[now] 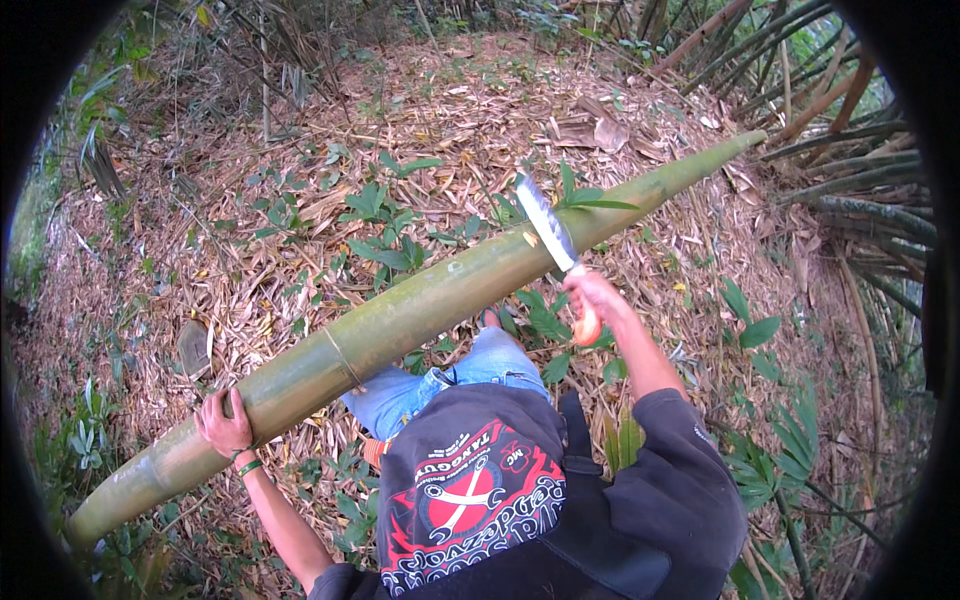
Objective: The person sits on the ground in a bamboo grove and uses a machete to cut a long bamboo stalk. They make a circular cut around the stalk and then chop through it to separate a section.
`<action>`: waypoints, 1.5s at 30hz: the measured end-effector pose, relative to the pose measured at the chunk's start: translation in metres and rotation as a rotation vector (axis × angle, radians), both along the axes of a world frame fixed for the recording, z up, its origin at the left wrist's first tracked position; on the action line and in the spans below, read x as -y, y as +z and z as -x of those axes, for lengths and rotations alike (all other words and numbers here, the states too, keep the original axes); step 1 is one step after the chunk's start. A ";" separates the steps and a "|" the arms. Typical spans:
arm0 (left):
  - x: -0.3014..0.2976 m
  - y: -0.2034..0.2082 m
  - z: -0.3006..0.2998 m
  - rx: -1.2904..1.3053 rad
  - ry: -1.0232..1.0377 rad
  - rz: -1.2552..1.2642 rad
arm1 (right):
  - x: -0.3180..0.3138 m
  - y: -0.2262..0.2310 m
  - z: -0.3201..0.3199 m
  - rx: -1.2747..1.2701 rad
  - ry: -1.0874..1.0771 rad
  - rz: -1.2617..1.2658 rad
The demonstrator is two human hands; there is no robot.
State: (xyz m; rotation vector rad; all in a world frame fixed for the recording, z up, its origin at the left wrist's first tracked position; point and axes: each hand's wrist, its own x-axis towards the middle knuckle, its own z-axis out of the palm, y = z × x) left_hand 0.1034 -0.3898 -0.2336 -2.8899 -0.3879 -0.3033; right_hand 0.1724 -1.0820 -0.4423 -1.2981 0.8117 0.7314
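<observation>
A thick green bamboo pole (400, 322) runs diagonally across the view, from the lower left up to the far right. My left hand (226, 424) grips it toward its lower left part, fingers laid over the side and a green band at the wrist. My right hand (594, 296) is closed round the orange-brown handle of a machete (546, 220). The silver blade points up and away, lying across the pole right of its middle. A small pale cut mark shows on the bamboo beside the blade. Whether the edge touches the wood I cannot tell.
Dry bamboo leaves (450, 110) cover the sloping ground. Green seedlings (385, 230) grow on both sides of the pole. A dense clump of bamboo stems (860, 170) stands at the right. My jeans (440, 385) show close behind the pole, with one foot partly visible beneath it.
</observation>
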 end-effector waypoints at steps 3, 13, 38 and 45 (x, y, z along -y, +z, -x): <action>0.004 0.003 0.004 -0.009 0.023 -0.004 | 0.032 0.030 -0.044 0.324 -0.145 0.070; 0.004 0.001 0.002 0.015 -0.014 0.014 | -0.021 -0.016 -0.006 -0.116 0.042 -0.073; 0.002 0.002 0.001 -0.038 0.017 0.018 | 0.046 0.044 -0.090 0.400 -0.572 0.057; -0.001 0.000 0.002 -0.024 0.017 -0.012 | -0.006 0.004 -0.017 -0.099 0.060 -0.009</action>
